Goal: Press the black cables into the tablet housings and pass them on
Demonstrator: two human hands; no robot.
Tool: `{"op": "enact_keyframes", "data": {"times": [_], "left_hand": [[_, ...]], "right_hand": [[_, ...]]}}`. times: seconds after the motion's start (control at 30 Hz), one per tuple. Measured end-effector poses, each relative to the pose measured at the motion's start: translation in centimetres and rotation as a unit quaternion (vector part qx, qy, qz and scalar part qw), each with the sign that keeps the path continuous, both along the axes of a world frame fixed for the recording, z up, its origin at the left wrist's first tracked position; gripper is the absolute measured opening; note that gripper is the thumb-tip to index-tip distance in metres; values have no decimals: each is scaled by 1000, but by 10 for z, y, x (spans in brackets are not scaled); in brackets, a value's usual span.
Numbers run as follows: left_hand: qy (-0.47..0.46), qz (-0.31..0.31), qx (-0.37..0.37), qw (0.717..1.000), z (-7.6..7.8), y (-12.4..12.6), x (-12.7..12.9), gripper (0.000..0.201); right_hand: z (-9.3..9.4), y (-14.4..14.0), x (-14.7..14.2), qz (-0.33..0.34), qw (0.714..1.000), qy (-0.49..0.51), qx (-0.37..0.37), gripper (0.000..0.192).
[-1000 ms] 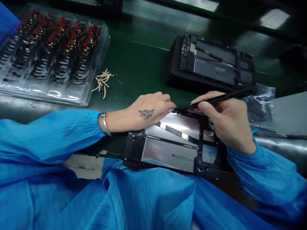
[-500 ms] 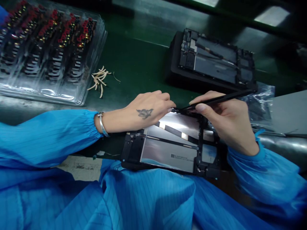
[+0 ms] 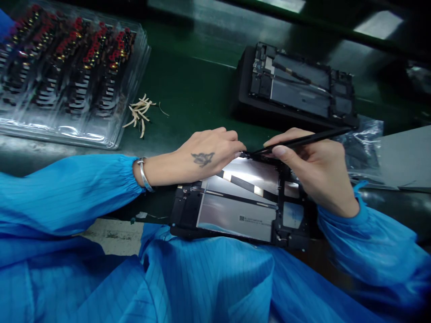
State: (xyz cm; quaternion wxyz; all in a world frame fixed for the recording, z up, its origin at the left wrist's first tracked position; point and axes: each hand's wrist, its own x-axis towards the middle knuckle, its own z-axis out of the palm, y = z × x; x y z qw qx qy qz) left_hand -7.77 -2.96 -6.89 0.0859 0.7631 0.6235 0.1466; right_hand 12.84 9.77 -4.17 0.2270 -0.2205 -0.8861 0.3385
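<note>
Left hand [image 3: 205, 154], tattooed on the back, bracelet [image 3: 143, 175] at the wrist: fingers [image 3: 232, 144] curled down and pressed on the far edge of the opened tablet frame [image 3: 242, 204], grasping nothing that shows. Right hand [image 3: 313, 168]: fingers [image 3: 281, 150] pinched around a thin black stylus-like tool [image 3: 303, 140], tip laid just beside the left fingertips at the same far edge. Opened tablet frame: black, silver panels inside, lying flat under both sets of fingers, near side over the table [image 3: 198, 85] edge and the blue smock [image 3: 208, 278]. Second opened tablet [image 3: 299, 87]: on a dark pad, beyond the right fingers, well apart. Clear plastic tray [image 3: 67, 76] of small red-tipped parts: far beyond the left wrist. Loose pale strips [image 3: 139, 112]: between the tray and the left fingers, on green table surface. Crinkled clear bag [image 3: 362, 143]: just past the tool's rear end, right of the right fingers.
</note>
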Motion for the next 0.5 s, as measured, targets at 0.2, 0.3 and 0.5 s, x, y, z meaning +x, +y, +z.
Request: {"op": "enact_keyframes", "data": {"times": [0.2,0.3,0.5], "left_hand": [[4,3,-8,1000,3,0,1,38],[2,-1,-10,1000,4,-1,1,38],[-2,-7,8,1000,1,-2,-1,39]], "right_hand": [[2,-1,-1,-2,1000,-3,-8,13],[2,-1,0,-12,1000,3,-25,13],[-1,2,2,-25,998,18,-49,10]]}}
